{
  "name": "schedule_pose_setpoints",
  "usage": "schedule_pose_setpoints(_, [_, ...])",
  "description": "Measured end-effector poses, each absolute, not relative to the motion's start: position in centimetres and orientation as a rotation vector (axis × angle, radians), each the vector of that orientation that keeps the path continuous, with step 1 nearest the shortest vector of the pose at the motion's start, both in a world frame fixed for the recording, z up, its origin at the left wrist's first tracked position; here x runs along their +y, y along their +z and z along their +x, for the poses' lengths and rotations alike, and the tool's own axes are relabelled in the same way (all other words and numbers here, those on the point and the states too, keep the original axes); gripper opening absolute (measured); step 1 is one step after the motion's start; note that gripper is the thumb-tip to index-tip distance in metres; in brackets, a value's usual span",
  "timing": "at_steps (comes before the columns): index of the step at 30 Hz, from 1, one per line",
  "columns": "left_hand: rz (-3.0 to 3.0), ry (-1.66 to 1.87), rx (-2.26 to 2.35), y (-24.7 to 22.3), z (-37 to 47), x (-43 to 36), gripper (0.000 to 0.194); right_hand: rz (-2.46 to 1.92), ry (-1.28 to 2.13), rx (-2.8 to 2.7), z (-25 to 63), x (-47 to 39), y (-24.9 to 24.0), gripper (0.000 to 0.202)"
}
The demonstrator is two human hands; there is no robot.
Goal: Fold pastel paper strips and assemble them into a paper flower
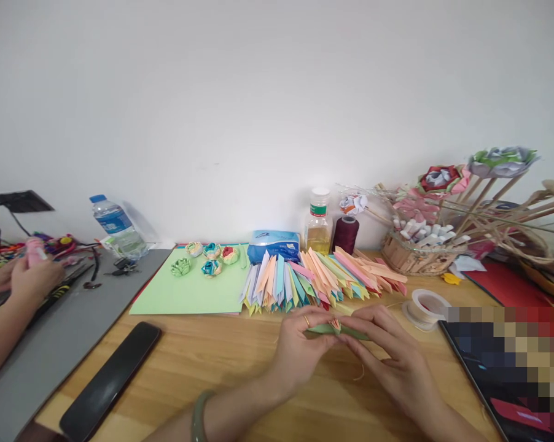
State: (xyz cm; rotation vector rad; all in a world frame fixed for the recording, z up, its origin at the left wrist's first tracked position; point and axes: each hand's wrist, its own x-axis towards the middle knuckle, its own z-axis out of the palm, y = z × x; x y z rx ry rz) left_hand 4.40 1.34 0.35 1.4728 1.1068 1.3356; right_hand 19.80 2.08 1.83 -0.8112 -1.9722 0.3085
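Above the wooden table, a green folded paper piece (325, 329) with pink and pale layers at its middle is held between both hands. My left hand (300, 347), wearing a ring, pinches its left part. The fingers of my right hand (392, 350) close on its right part. A thin thread (360, 372) hangs below the piece. Just behind the hands lies a wide pile of folded paper strips (281, 282) in many colours. Several small paper flowers (211, 267) rest on green paper sheets (166, 301).
A black phone (111, 380) lies front left, a tablet (482, 374) front right. Thread spool (427, 307), basket (419, 261), glass bottle (318, 227) and maroon thread cone (346, 234) stand right. Another person's hands (32, 279) hold a pink object beside the water bottle (118, 227).
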Motion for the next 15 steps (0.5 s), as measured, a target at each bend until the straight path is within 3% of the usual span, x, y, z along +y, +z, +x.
schedule_pose_setpoints(15, [1.77, 1.596, 1.003, 0.76, 4.25, 0.37, 0.01, -0.726, 0.178, -1.969, 19.93, 1.23, 2.12, 0.029])
